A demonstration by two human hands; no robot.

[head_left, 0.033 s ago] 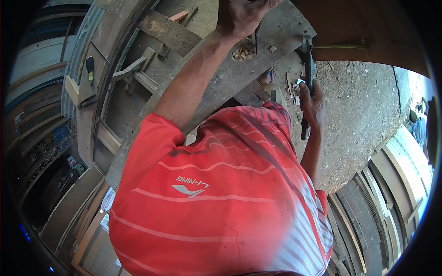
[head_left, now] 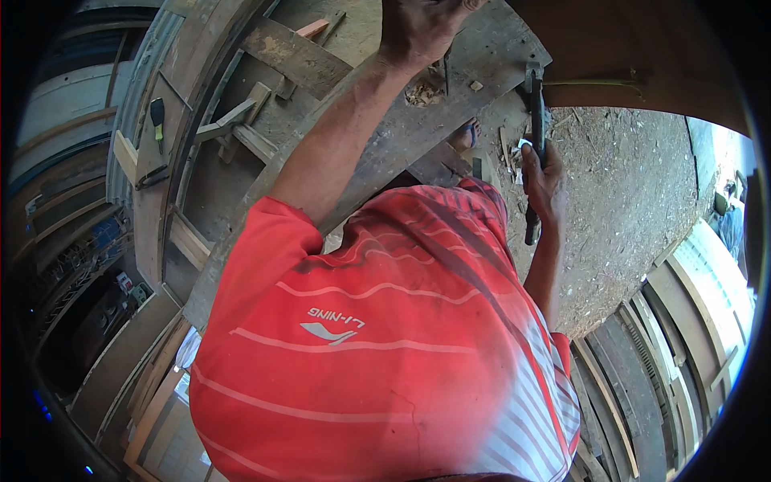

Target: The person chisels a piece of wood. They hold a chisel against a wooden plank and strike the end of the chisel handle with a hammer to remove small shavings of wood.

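My left hand (head_left: pixel 422 36) is at the top edge, over a grey, worn wooden board, and the frame cuts off part of its fingers. It looks closed, and a thin dark chisel-like tool (head_left: pixel 447 74) stands below it with its lower end by the board. A small heap of wood chips (head_left: pixel 423 95) lies on the board (head_left: pixel 377 136) beside that tool. On the right, my right hand (head_left: pixel 544 181) is wrapped round the dark handle of a hammer (head_left: pixel 537 108). The hammer's metal head points away from me, beyond the board's edge, above the littered ground.
A screwdriver (head_left: pixel 157 124) with a dark and yellow-green handle lies on a timber frame at left. Offcuts (head_left: pixel 241 120) lie beyond the board. Stacked planks (head_left: pixel 618 394) fill the lower right. A brown panel (head_left: pixel 634 56) stands at the upper right. A foot (head_left: pixel 466 135) shows below the board.
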